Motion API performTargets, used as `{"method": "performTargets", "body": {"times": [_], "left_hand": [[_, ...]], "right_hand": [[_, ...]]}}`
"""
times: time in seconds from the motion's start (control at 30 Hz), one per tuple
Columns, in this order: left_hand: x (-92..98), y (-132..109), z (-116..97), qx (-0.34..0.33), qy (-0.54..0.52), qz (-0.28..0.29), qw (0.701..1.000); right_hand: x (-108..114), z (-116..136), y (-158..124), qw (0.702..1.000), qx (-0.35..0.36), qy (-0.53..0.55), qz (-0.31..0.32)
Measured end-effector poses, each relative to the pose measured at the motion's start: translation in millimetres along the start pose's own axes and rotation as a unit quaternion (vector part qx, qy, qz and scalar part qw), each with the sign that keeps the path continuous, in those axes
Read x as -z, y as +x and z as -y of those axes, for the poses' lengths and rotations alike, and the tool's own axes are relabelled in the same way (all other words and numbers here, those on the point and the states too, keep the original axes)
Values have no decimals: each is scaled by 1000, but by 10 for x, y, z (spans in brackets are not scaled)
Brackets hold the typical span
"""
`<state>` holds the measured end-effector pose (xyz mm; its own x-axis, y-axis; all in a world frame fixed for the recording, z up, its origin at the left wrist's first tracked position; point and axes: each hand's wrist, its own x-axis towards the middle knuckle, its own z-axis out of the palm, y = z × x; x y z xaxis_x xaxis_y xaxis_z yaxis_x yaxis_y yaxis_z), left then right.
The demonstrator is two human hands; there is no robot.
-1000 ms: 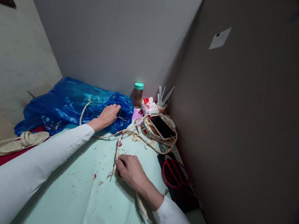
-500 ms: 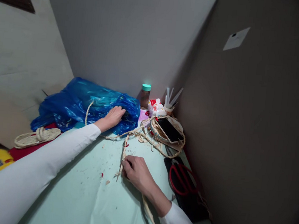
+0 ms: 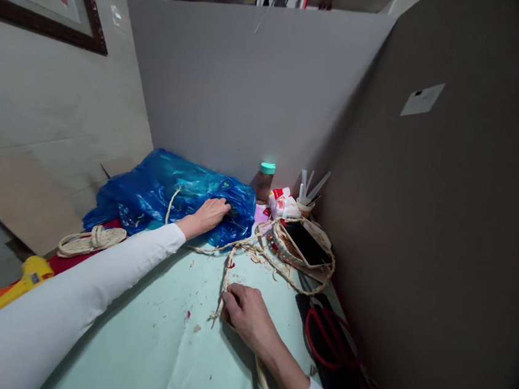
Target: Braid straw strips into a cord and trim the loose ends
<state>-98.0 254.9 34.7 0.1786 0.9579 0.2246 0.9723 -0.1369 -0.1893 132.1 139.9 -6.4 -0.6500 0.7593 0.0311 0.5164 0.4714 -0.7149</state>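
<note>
Head view: the left hand [image 3: 208, 214] reaches to 11 o'clock, its fingers held together and tucked into the mouth of the blue bag [image 3: 149, 189]. I cannot tell what they grip. The right hand [image 3: 249, 317], low at centre, pinches the braided straw cord [image 3: 227, 274] against the green table cover [image 3: 142, 343]. The cord runs toward 1 o'clock and joins the coil under the phone [image 3: 307, 244]. A hard tug could drag the phone toward the red scissors [image 3: 325, 340] at 4 o'clock. If the pinch slackens, the loose braid end may unravel.
</note>
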Motion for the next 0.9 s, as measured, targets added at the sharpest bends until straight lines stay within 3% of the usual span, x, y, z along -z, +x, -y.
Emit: {"method": "performTargets", "body": {"times": [0.13, 0.37, 0.63, 0.77, 0.9], "left_hand": [[83, 28, -1, -34, -24, 13, 999], [156, 57, 8, -21, -89, -5, 996], [55, -34, 167, -19, -194, -29, 980], [15, 0, 182, -15, -243, -34, 969], [19, 17, 202, -18, -280, -28, 959]], "right_hand": [[-16, 5, -5, 1000, -2, -15, -5], [-15, 42, -28, 998, -17, -64, -18], [2, 231, -51, 984, -8, -177, -13], [194, 303, 41, 981, 30, -190, 5], [508, 323, 355, 986, 65, -150, -20]]}}
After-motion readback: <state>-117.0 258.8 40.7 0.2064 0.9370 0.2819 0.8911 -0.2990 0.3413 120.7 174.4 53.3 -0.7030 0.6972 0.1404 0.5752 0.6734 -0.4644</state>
